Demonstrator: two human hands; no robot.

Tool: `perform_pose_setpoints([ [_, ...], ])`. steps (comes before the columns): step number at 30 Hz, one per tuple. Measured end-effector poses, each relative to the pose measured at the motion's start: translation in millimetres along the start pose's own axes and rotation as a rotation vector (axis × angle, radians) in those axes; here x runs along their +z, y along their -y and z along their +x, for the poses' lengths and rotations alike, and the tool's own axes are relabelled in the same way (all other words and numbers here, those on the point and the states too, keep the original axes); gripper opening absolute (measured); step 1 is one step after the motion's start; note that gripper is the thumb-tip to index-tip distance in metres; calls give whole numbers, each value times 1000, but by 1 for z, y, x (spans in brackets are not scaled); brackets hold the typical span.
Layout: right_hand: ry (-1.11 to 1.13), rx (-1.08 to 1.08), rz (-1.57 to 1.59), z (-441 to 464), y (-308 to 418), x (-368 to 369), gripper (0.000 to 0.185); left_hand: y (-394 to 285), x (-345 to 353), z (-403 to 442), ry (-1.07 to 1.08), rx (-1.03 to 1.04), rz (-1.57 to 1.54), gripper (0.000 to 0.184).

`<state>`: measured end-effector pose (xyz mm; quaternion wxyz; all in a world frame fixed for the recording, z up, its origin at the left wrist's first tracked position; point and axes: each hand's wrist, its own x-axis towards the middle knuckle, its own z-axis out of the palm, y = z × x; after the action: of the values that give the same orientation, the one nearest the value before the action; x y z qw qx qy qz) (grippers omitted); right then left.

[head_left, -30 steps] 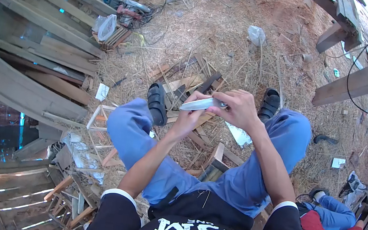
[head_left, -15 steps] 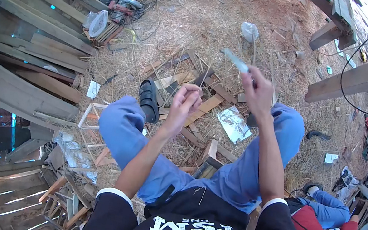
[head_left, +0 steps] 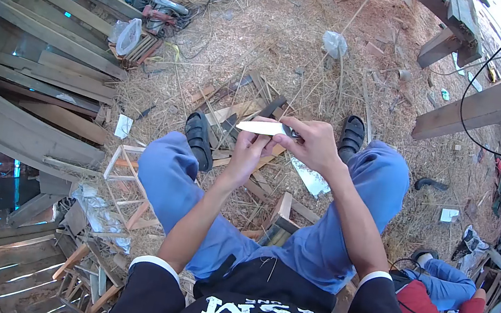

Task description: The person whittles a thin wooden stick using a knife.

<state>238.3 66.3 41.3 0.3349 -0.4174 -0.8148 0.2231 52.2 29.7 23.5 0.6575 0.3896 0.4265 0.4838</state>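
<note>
– Where is the knife (head_left: 263, 128) held?
– At the centre of the frame, in the right hand (head_left: 313, 144). Its handle (head_left: 288, 131) is gripped by closed fingers, and the blade (head_left: 254, 127) is left jutting out to the left of that hand.

– And the left hand (head_left: 252, 148)?
– It is placed under and behind the blade, with its fingers bent and partly covered. Whether anything is pinched there cannot be told.

– Are any containers seen?
– A plastic bag (head_left: 128, 37) is seen at the upper left, beside some stacked wood strips (head_left: 143, 50); its contents cannot be made out. Another bag (head_left: 334, 44) is seen on the ground (head_left: 268, 41) at the upper centre, crumpled, its contents also unclear.

– How is the knife turned?
– Its tip is pointed toward the left of the frame, and its long axis is laid nearly level across it. A broad, bright face of the blade is shown.

– What is found around the hands?
– Wood scraps (head_left: 228, 112) are scattered beyond them, and a pale sheet (head_left: 310, 178) is seen on the ground just below the right hand in the frame.
</note>
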Motion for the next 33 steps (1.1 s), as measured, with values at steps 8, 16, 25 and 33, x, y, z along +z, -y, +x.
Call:
perform_pose_setpoints([
  [8,1,-42,-22,-2,-4,-6,42,1,-3,-5,95,4,-76,11],
  [16,-20,-43,-81,-2,-8,-8,44,-5,0,-5,109,-9,-110,11],
  [25,-171,166,-67,1,-18,-22,42,-6,0,-8,109,-50,-117,16],
  [33,-170,442,0,-1,-25,-43,40,-2,-9,-19,93,-101,-109,20],
])
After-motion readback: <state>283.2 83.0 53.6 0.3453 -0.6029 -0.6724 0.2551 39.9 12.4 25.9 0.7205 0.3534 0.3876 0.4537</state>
